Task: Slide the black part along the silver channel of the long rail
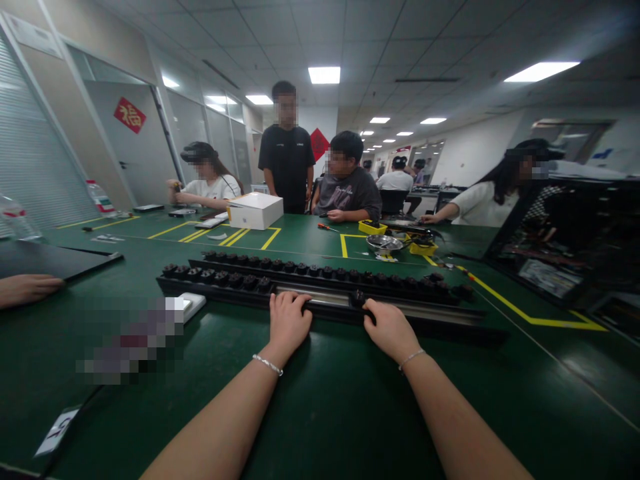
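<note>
Two long black rails lie side by side across the green table. On the near rail (223, 288), several round black knob-like pieces (235, 279) stand in a row at the left end, and a silvery inner channel shows further right. The far rail (415, 293) carries a longer row of the same pieces. My left hand (290, 319) is closed over the front edge of the near rail, fingertips by the bare channel. My right hand (393, 328) pinches a small black knob-like piece (358, 298) at the near rail; whether it is seated there, I cannot tell.
Another person's hand (30, 290) rests at the left by a dark flat panel (55, 259). A metal bowl (384, 243), yellow trays (373, 227) and a white box (255, 211) stand beyond the rails. An open black computer case (565, 247) is at right. Several people sit or stand around.
</note>
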`<state>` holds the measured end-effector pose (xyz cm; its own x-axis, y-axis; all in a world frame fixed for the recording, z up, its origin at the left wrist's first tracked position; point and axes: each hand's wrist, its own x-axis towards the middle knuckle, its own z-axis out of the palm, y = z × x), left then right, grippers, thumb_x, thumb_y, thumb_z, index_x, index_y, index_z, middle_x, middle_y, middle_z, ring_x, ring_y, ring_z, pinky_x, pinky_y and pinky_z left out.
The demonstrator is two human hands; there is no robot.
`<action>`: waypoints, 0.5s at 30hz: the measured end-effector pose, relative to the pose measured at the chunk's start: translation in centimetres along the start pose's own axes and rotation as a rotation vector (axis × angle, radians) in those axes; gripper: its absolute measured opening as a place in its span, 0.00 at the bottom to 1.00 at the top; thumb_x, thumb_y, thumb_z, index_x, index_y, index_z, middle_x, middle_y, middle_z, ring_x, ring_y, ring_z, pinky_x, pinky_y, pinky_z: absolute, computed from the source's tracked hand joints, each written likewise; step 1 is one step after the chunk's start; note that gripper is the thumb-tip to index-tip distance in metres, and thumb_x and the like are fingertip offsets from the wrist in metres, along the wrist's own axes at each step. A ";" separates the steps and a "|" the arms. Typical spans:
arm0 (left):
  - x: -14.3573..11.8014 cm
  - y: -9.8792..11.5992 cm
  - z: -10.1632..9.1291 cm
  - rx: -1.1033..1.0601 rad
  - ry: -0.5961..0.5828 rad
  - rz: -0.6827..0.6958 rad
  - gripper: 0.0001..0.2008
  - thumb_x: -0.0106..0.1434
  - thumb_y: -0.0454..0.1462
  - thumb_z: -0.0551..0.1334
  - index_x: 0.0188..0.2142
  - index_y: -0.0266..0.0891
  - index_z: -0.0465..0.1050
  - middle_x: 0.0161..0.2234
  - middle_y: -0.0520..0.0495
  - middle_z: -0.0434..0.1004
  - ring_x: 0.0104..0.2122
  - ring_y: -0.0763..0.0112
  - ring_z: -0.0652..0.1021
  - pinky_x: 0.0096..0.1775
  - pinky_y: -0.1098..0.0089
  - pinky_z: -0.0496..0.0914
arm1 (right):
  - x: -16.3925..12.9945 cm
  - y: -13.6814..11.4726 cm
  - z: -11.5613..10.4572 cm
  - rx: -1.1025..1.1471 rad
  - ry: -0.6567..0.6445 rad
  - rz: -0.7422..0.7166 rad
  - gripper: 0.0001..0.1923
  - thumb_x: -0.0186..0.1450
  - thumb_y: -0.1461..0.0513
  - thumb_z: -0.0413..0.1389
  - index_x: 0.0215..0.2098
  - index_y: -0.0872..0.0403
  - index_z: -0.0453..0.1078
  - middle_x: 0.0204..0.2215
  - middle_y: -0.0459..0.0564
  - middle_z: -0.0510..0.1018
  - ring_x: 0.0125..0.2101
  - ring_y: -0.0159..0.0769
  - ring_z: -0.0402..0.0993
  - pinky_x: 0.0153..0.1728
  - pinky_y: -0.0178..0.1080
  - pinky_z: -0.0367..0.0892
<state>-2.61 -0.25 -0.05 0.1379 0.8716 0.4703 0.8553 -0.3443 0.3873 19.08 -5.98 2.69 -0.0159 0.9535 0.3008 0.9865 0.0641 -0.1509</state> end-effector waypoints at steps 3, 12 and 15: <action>0.0 0.0 -0.1 -0.004 0.001 -0.001 0.17 0.56 0.34 0.56 0.45 0.48 0.75 0.42 0.47 0.71 0.50 0.60 0.68 0.62 0.49 0.46 | 0.0 0.1 0.0 0.003 0.014 -0.001 0.12 0.62 0.64 0.47 0.40 0.53 0.70 0.37 0.50 0.78 0.39 0.36 0.72 0.44 0.37 0.60; -0.1 0.0 0.0 0.010 0.006 0.002 0.17 0.56 0.34 0.57 0.44 0.48 0.75 0.42 0.47 0.72 0.50 0.60 0.68 0.62 0.50 0.47 | 0.1 0.4 0.2 0.002 0.020 0.001 0.12 0.61 0.64 0.47 0.39 0.53 0.70 0.36 0.50 0.78 0.38 0.35 0.71 0.42 0.35 0.60; 0.0 0.0 0.0 0.007 0.008 0.005 0.17 0.56 0.34 0.56 0.44 0.48 0.75 0.42 0.47 0.72 0.50 0.60 0.68 0.62 0.50 0.47 | 0.0 0.5 0.1 -0.016 0.020 0.004 0.12 0.62 0.63 0.47 0.39 0.52 0.70 0.36 0.50 0.78 0.37 0.36 0.72 0.41 0.36 0.59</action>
<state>-2.61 -0.28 -0.09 0.1382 0.8669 0.4789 0.8579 -0.3464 0.3794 19.53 -5.89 2.51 -0.0093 0.9476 0.3192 0.9890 0.0559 -0.1371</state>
